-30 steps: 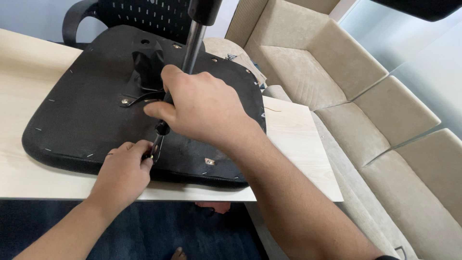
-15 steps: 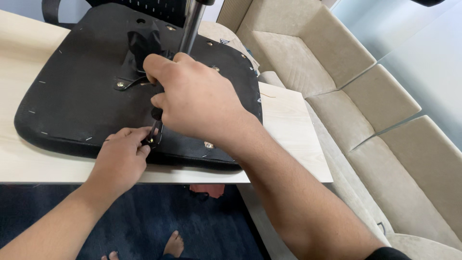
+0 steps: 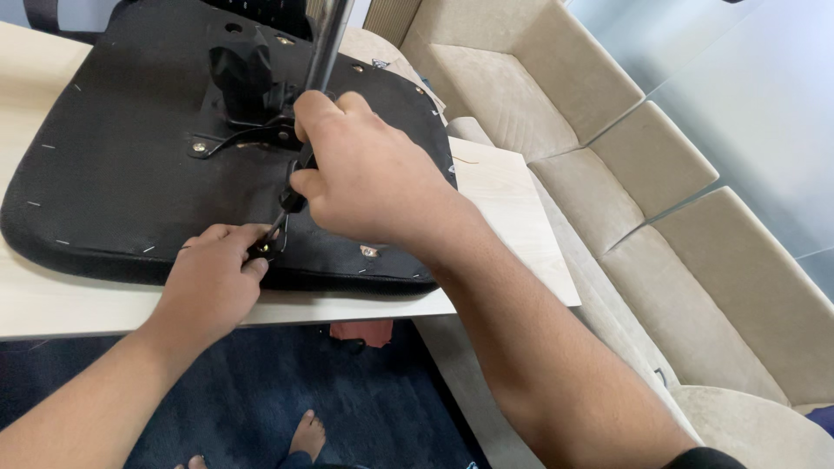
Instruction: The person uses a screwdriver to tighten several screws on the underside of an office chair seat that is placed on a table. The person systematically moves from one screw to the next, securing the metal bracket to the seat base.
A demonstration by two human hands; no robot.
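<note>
Upside-down black chair seat (image 3: 113, 174) lies flat on the light wooden table (image 3: 504, 200), underside up so the fittings are reachable. Our right hand (image 3: 365, 178) is clenched around a screwdriver (image 3: 291, 195), driving down near the seat's front edge. Our left hand (image 3: 217, 278) pinches the tip at the small black fitting (image 3: 261, 250), steadying it. Beige sofa (image 3: 608, 148) just beside the table.

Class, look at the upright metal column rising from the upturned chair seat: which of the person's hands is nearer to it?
Right. The right hand sits just below the metal column, gripping a screwdriver. The left hand is farther off, at the seat's near edge.
</note>
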